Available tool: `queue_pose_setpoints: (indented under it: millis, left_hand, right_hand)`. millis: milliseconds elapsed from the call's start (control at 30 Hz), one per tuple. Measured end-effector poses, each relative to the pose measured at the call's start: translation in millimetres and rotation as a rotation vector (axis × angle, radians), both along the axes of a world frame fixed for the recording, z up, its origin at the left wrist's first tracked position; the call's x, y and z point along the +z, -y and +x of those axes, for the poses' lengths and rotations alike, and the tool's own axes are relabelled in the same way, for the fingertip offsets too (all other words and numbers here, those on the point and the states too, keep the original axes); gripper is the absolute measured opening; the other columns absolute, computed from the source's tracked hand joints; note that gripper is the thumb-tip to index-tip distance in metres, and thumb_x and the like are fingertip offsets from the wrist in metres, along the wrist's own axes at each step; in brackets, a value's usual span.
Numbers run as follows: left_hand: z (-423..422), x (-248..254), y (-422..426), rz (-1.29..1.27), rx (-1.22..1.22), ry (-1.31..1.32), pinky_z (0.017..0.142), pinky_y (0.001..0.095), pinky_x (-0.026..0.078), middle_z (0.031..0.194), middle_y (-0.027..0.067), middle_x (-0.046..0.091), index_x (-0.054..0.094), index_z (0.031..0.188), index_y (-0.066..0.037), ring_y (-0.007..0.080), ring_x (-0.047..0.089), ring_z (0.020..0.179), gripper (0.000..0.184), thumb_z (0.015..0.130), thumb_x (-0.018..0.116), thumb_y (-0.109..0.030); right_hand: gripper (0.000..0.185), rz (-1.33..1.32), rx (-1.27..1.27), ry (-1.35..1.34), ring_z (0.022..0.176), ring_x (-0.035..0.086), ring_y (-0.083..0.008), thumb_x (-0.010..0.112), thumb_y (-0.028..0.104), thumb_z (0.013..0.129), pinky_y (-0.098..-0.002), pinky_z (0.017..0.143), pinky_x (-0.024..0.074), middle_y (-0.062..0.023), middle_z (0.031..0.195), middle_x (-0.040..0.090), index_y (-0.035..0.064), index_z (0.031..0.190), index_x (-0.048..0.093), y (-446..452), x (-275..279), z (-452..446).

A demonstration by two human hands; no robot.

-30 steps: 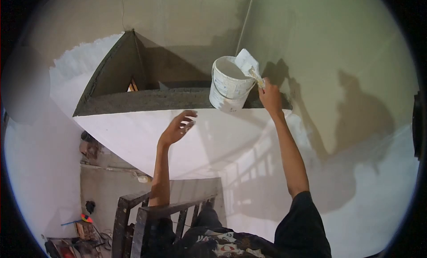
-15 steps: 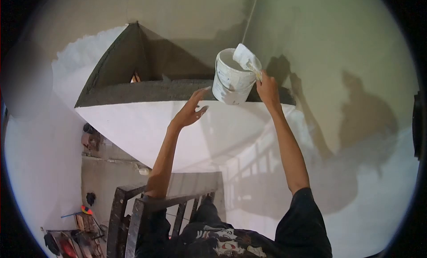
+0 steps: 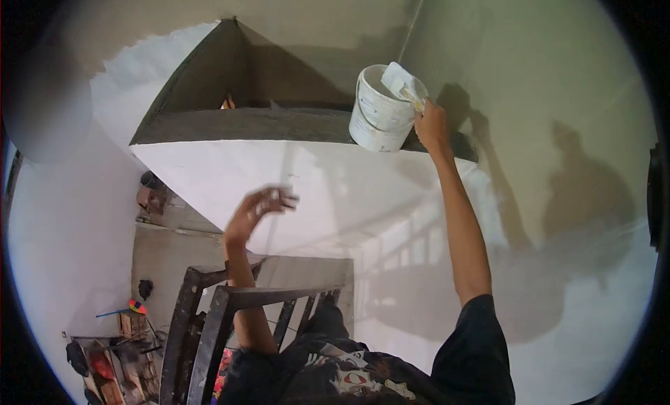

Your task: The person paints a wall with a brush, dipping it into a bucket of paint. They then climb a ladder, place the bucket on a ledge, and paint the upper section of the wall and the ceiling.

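Note:
A white paint bucket point(image 3: 382, 119), smeared with paint and fitted with a wire handle, stands on the grey concrete ledge point(image 3: 300, 126). At its right rim, my right hand point(image 3: 431, 128) grips the handle of a paintbrush point(image 3: 400, 82). White paint coats the wide brush head, which lies across the bucket's mouth. My left hand point(image 3: 257, 211) hangs in the air before the white wall face below the ledge, away from the bucket. Motion blurs its fingers; they look loosely bent and apart, with nothing visible in them.
Below me on the left is a dark ladder-like frame point(image 3: 218, 335) with rungs. Far down on the floor are a crate of tools point(image 3: 115, 370) and a reddish-brown object point(image 3: 151, 200). Partly painted walls point(image 3: 530, 300) rise on both sides, shadows falling on the right one.
My left hand has dropped away from beside the bucket, down and to the left. My right hand keeps the brush at the bucket's rim. The whole view has shifted slightly.

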State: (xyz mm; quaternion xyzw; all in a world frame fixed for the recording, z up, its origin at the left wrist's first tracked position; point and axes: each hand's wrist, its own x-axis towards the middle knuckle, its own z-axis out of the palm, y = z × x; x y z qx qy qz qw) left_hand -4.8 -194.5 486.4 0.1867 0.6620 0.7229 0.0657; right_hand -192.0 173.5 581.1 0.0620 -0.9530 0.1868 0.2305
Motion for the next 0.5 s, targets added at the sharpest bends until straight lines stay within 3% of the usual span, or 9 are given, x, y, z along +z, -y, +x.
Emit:
queue_pose_setpoints:
  millis: [133, 233, 333, 433, 500]
  left_hand:
    - [81.2, -47.5, -31.9, 0.380, -0.291, -0.064, 0.086, 0.0412, 0.045, 0.095, 0.0181, 0.063, 0.055, 0.108, 0.004, 0.0299, 0.060, 0.094, 0.062, 0.088, 0.044, -0.052]
    - [114.1, -21.4, -25.7, 0.449, -0.149, 0.763, 0.084, 0.0390, 0.045, 0.092, 0.0167, 0.063, 0.059, 0.100, 0.005, 0.0291, 0.060, 0.094, 0.060, 0.090, 0.039, -0.051]
    - [149.1, -25.4, -28.5, 0.266, 0.175, 0.499, 0.083, 0.0401, 0.044, 0.091, 0.0165, 0.063, 0.059, 0.096, 0.005, 0.0293, 0.060, 0.093, 0.058, 0.092, 0.037, -0.049]
    - [170.9, -3.6, -27.7, -0.157, 0.504, 0.368, 0.084, 0.0410, 0.043, 0.096, 0.0197, 0.063, 0.059, 0.096, 0.006, 0.0332, 0.059, 0.096, 0.054, 0.093, 0.038, -0.043]
    - [193.8, -49.8, -7.6, -0.845, 0.309, 0.093, 0.085, 0.0417, 0.043, 0.099, 0.0236, 0.061, 0.057, 0.100, 0.007, 0.0363, 0.057, 0.097, 0.051, 0.090, 0.043, -0.041]
  right_hand:
    - [0.029, 0.015, -0.016, -0.121, 0.100, 0.053, -0.0367, 0.057, 0.012, 0.080, -0.0424, 0.083, 0.0447, -0.0276, 0.104, 0.055, -0.0065, 0.102, 0.053, 3.4, 0.4, 8.6]
    - [0.033, 0.093, 0.062, -0.227, 0.103, 0.052, -0.0369, 0.057, 0.012, 0.080, -0.0417, 0.085, 0.0440, -0.0264, 0.109, 0.053, -0.0065, 0.107, 0.052, -3.9, -9.1, 1.1]
    - [0.036, 0.054, 0.101, -0.177, 0.100, 0.053, -0.0382, 0.057, 0.013, 0.080, -0.0422, 0.084, 0.0442, -0.0252, 0.105, 0.055, -0.0065, 0.110, 0.052, -5.3, -6.6, -4.5]
    - [0.035, 0.035, 0.067, -0.078, 0.097, 0.055, -0.0392, 0.057, 0.013, 0.080, -0.0431, 0.083, 0.0445, -0.0244, 0.102, 0.057, -0.0057, 0.109, 0.053, -5.1, -3.2, -0.5]
    - [0.034, -0.024, 0.060, -0.035, 0.094, 0.056, -0.0397, 0.057, 0.014, 0.080, -0.0437, 0.082, 0.0449, -0.0242, 0.099, 0.058, -0.0050, 0.108, 0.054, -4.0, -0.8, -0.4]
